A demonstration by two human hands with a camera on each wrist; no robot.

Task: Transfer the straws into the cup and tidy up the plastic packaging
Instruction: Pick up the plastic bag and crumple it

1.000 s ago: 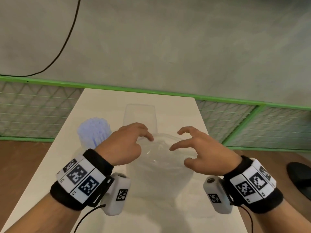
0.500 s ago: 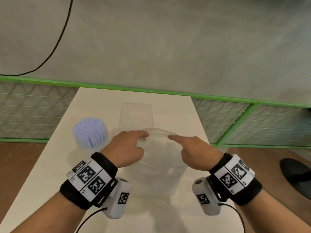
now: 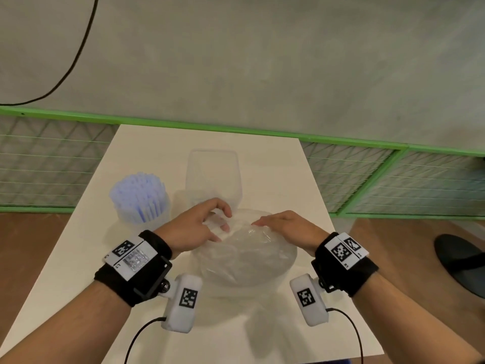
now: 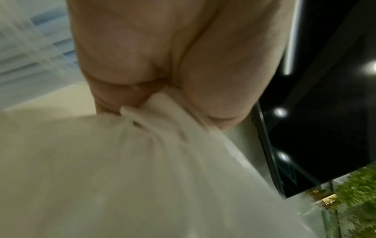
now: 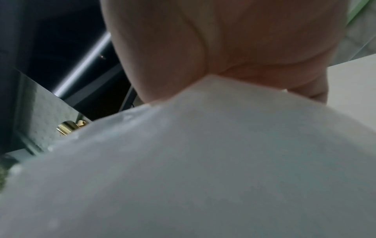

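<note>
A clear cup [image 3: 141, 206] full of pale blue straws [image 3: 137, 190] stands on the left of the white table [image 3: 275, 166]. The crumpled clear plastic packaging [image 3: 246, 261] lies in the middle, under both hands. My left hand [image 3: 220, 222] grips its top left with curled fingers. In the left wrist view the film [image 4: 154, 128] is bunched between the left hand's [image 4: 162, 64] fingers and palm. My right hand [image 3: 275, 224] lies on the packaging's top right with fingers nearly straight. The right wrist view shows the right hand's [image 5: 223, 40] palm resting on the plastic [image 5: 203, 161].
An upright clear plastic piece [image 3: 212, 177] stands just behind the hands; I cannot tell whether it belongs to the same packaging. A green-framed mesh fence [image 3: 393, 177] runs behind and beside the table. A dark round base [image 3: 462, 261] sits on the floor at the right.
Both hands came down onto the packaging and drew together. The right hand went from spread and clawed to lying flat. The left hand gathered film in its fingers.
</note>
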